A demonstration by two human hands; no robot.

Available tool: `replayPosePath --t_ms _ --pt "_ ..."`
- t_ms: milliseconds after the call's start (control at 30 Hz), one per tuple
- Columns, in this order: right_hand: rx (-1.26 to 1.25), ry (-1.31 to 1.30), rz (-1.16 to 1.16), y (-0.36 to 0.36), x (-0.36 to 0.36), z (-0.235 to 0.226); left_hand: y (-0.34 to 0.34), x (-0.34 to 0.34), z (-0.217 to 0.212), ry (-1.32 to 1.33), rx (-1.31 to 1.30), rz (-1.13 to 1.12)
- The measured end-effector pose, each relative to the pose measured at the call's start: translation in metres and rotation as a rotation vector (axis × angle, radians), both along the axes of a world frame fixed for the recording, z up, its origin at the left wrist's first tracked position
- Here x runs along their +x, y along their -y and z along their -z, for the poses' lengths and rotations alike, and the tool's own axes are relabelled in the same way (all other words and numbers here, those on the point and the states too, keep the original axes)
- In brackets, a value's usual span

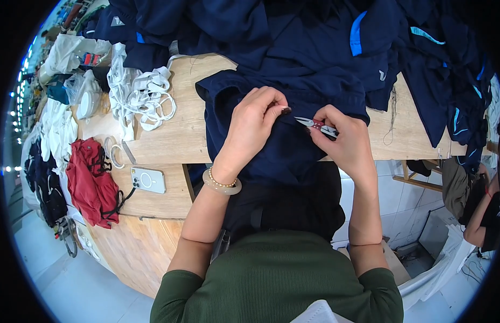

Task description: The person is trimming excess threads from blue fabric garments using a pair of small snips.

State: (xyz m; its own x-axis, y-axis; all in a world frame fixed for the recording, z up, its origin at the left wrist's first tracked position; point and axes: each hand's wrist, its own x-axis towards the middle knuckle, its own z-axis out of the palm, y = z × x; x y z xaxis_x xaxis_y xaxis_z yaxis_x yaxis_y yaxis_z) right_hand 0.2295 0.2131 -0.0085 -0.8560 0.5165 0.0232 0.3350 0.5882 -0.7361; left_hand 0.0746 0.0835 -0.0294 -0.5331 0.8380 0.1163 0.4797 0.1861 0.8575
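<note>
Across the table's front edge, a dark navy garment (285,153) lies bunched, and its lower part hangs toward my lap. My left hand (252,119) is over its left side, thumb and forefinger pinched together. Whatever is between those fingertips is too small to make out. In my right hand (348,137) is a pair of thread snips (314,124) with short silver blades and a red part in the middle. The blades point left toward my left fingertips, with a small gap between. Both hands are just above the cloth.
More navy garments (309,37) with blue trim pile along the back. White elastic straps (153,97), a red garment (92,180), a roll of tape (116,156) and a phone (148,180) lie to the left. Another person's arm (478,223) shows at the far right.
</note>
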Motion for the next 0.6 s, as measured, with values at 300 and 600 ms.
replayPosePath --t_ms 300,600 --pt "-0.030 -0.008 0.004 -0.002 0.006 0.001 0.009 -0.004 -0.004 -0.326 -0.044 0.176" --pt "-0.053 0.008 -0.036 0.000 0.007 0.009 0.010 -0.012 -0.011 -0.253 -0.205 0.202"
